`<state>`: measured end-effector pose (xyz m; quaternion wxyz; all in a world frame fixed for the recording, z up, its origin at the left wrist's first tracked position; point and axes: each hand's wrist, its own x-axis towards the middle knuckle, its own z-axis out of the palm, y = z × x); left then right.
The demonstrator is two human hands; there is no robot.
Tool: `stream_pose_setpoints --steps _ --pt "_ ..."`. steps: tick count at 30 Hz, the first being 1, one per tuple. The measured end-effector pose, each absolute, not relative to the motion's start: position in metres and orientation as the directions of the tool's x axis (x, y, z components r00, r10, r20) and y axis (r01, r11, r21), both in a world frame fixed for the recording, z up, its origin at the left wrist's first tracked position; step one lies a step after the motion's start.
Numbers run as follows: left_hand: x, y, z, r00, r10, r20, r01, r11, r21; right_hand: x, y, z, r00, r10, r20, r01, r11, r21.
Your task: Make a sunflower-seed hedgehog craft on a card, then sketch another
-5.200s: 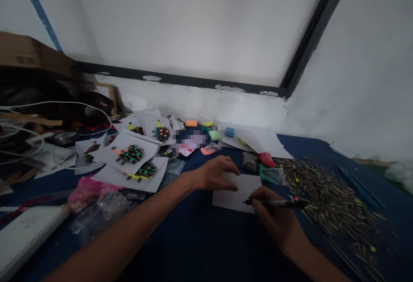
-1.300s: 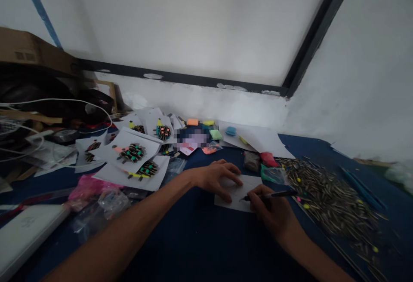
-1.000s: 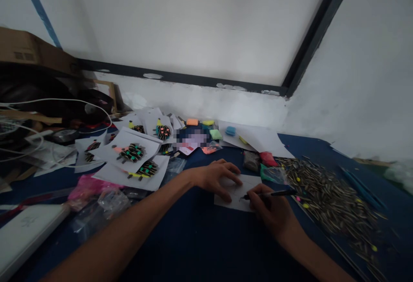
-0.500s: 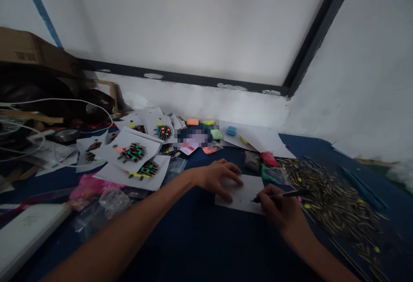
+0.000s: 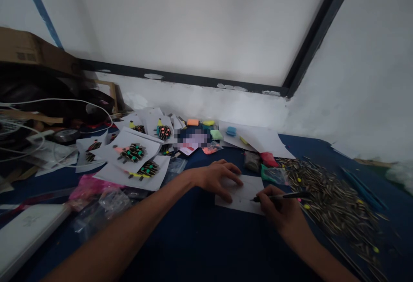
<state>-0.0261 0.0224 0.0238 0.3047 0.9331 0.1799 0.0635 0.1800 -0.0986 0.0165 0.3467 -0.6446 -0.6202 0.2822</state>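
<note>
A small white sheet of paper [image 5: 243, 196] lies on the dark blue cloth in front of me, with faint marks on it. My left hand [image 5: 221, 179] rests on the paper's left side, fingers spread and holding nothing. Between the fingers of my right hand [image 5: 279, 206] is a black pen [image 5: 287, 195], its tip at the paper's right part. Just behind the paper sit a dark grey packet [image 5: 252, 160], a red packet [image 5: 269, 158] and a green and clear plastic bag [image 5: 275, 174].
To the right spreads a heap of thin dark sticks [image 5: 332, 200] with yellow dots among them. White cards with spiky stick figures [image 5: 132, 152] overlap at left, near a pink plastic bag [image 5: 92, 185] and a white box [image 5: 30, 234]. Coloured foam-like packets [image 5: 192, 122] line the back.
Almost nothing differs. The pen in my right hand has shifted very slightly, its tip still at the paper; my left hand keeps its place.
</note>
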Motion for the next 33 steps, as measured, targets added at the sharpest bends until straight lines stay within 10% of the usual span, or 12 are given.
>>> stream_pose_setpoints --steps 33 --pt "-0.0263 0.0229 0.0229 0.928 0.372 0.02 0.292 -0.76 0.581 0.1825 -0.0976 0.0192 0.068 0.998 0.008 0.702 -0.042 -0.711"
